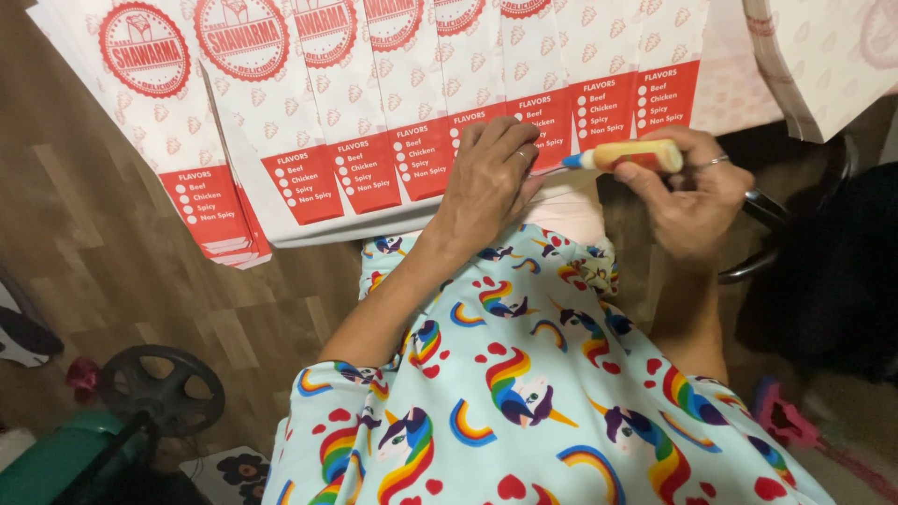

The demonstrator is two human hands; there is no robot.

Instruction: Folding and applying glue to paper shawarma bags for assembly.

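Left hand (486, 178) presses flat on fanned paper bags (374, 140); right hand (687, 192) grips a glue stick (627, 156), best kept along the edge.

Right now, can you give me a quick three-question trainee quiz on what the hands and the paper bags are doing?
1. True or false: the right hand holds a yellow glue stick with a blue neck.
2. Multiple choice: the left hand rests on A) the black wheel, B) the fanned row of red-and-white paper bags, C) the wood floor.
3. Fill in: the black wheel lies at the lower ____ of the view.

Key: 1 true; 2 B; 3 left.
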